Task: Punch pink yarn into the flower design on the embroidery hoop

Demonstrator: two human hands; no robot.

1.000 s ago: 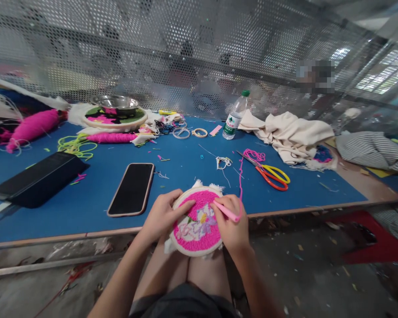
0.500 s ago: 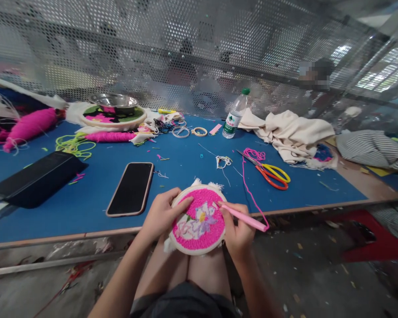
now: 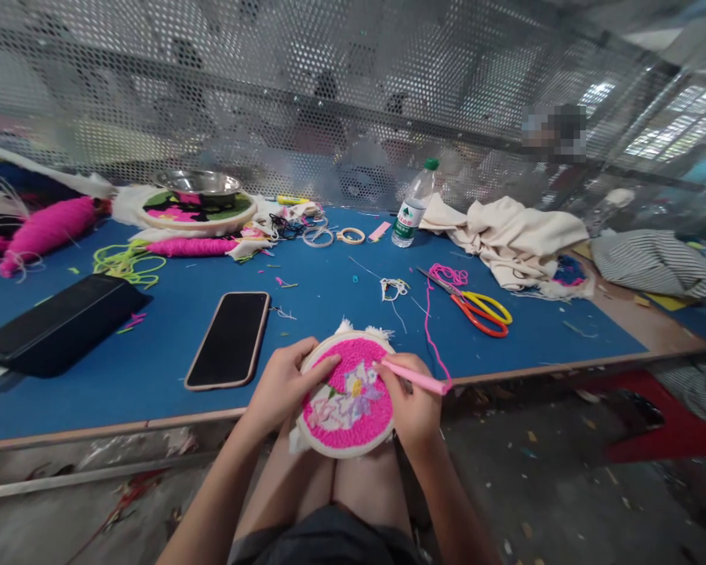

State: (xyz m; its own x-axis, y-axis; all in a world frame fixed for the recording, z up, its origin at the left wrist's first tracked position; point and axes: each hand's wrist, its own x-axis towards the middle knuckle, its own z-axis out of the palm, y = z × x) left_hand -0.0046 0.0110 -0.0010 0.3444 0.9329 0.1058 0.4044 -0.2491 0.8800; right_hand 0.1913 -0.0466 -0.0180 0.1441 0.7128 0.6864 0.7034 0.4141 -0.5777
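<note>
An embroidery hoop (image 3: 353, 439) rests above my lap against the table edge, its cloth filled with bright pink loops around a pale flower pattern. My left hand (image 3: 288, 384) grips the hoop's left rim, thumb lying on the pink stitching. My right hand (image 3: 415, 400) is closed around a pink punch needle (image 3: 417, 377), with its tip down at the flower's upper right; the tip itself is too small to make out. Pink yarn (image 3: 429, 329) runs from the tool's back end up to a loose coil beside scissors (image 3: 476, 310) with red and yellow handles.
On the blue table (image 3: 323, 290) lie a phone (image 3: 229, 340), a black box-like object (image 3: 59, 323), green yarn (image 3: 126, 263) and pink yarn bundles (image 3: 52, 231). Farther back are a metal bowl (image 3: 197, 182), a water bottle (image 3: 410, 210) and cream cloth (image 3: 506, 235). A perforated metal screen (image 3: 353, 102) stands behind.
My right hand and the punch needle have moved slightly left and up over the hoop, and the tool lies a little flatter. My left hand keeps its hold; the whole view has shifted slightly.
</note>
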